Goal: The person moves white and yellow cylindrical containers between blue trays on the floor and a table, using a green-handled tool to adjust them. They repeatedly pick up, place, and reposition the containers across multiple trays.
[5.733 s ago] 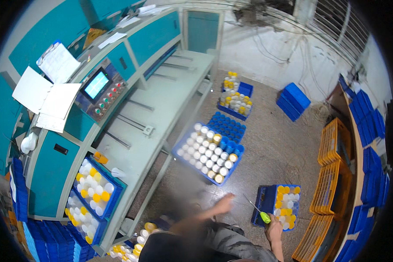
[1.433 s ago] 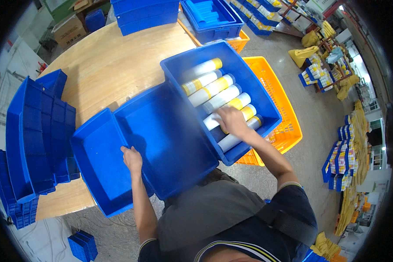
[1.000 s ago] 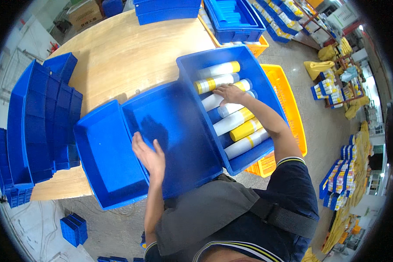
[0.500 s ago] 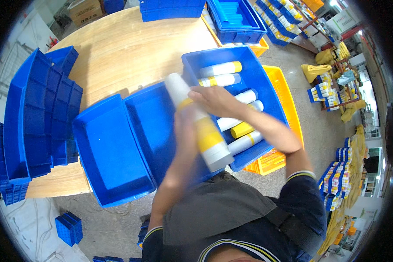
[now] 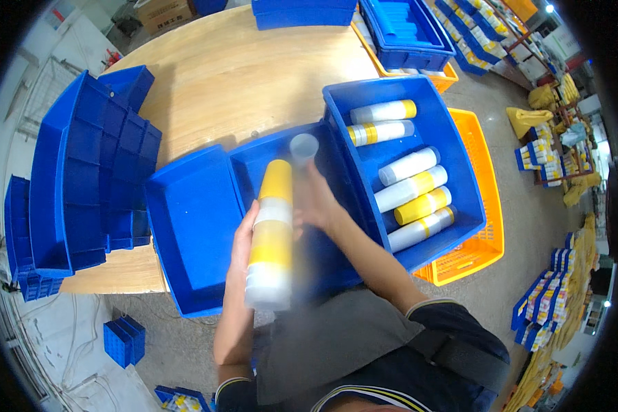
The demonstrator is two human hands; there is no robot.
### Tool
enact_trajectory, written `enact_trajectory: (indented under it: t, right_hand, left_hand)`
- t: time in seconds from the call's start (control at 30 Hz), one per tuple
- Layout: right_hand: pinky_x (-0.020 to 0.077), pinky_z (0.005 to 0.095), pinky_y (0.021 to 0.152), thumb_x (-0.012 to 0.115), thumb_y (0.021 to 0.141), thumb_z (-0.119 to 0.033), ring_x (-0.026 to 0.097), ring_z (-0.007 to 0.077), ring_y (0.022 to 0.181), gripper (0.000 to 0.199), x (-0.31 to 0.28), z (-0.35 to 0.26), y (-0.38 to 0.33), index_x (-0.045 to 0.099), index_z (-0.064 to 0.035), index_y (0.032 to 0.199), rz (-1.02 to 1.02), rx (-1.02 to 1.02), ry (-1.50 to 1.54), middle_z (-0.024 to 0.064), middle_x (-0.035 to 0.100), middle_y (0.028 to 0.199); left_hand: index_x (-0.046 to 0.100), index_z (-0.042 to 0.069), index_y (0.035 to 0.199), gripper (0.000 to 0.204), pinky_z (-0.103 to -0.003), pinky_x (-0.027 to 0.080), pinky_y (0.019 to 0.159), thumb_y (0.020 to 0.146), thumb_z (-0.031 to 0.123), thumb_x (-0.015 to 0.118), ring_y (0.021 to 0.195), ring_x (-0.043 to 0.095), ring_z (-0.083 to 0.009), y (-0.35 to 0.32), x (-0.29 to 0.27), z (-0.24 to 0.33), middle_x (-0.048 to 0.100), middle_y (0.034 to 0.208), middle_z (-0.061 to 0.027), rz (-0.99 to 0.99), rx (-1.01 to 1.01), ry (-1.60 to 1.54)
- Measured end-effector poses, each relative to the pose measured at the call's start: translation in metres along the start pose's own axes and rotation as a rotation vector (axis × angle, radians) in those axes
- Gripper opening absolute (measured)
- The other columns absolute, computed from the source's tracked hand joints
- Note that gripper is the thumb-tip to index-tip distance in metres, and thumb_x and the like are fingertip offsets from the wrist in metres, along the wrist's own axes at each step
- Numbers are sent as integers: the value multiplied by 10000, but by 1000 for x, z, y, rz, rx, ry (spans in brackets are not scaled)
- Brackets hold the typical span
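My left hand is wrapped round a long stack of nested cups, banded yellow and white, and tilts it over the blue bins. Beside it, my right hand is smeared by motion. Its upper fingers meet a translucent whitish cup, seen end-on and apart from the stack's yellow end. Beneath the hands lies the middle blue bin. In the right blue bin lie several cup stacks, white, yellow or banded.
A shallow blue bin sits at the left on the wooden table. Tall blue bins stand along the table's left side. An orange crate shows under the right bin. More blue bins are at the back.
The cup stack has swung leftward and now rests in my left hand alone, its yellow end up. My right hand has come away from it, with a whitish cup at its fingers.
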State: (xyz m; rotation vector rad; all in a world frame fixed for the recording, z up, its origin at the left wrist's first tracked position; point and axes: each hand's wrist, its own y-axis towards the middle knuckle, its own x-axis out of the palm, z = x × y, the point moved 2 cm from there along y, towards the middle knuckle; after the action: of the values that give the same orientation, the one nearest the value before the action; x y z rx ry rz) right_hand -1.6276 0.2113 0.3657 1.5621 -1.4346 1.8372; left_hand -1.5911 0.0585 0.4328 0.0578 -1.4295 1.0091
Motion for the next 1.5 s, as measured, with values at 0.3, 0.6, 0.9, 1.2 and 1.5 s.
enact_trajectory:
  t: [0.3,0.6,0.9,1.2,1.5]
  right_hand:
    - [497,419,907,436,1018,-484,619,270,990,490,-9,10,15,532,-52,1229,22,38,-166,141,616,1109]
    - [513,412,891,426,987,-585,630,276,980,639,-20,32,28,536,-12,1248,-18,236,-155,132,647,1133]
    - [503,431,947,291,1014,-602,615,323,1096,726,3,43,31,425,7,1386,51,169,-486,209,570,1278]
    - [356,481,1104,357,918,-736,491,387,1273,890,-41,4,-22,476,50,1319,222,-88,-361,256,544,1333]
    - [448,373,1012,253,1011,-623,588,267,1145,706,-26,14,-17,497,-35,1315,188,31,-223,195,609,1192]
  left_hand:
    - [525,-8,1255,562,-408,602,697,998,489,472,813,694,-309,0,-12,4,669,1014,-223,82,-10,-80]
    - [522,56,1269,464,-424,606,691,980,419,541,782,705,-294,-11,-42,6,677,948,-155,18,66,-131]
    - [565,36,1179,515,-409,594,697,929,484,613,794,706,-234,-9,-51,-8,691,978,-141,55,101,-182]
    - [485,-24,1303,537,-448,595,806,995,414,524,915,706,-305,2,-44,-37,666,1085,-233,-271,-101,-188]
    - [494,25,1305,539,-435,592,776,986,457,529,916,687,-299,-27,-34,-21,660,1051,-207,-125,-78,-59]
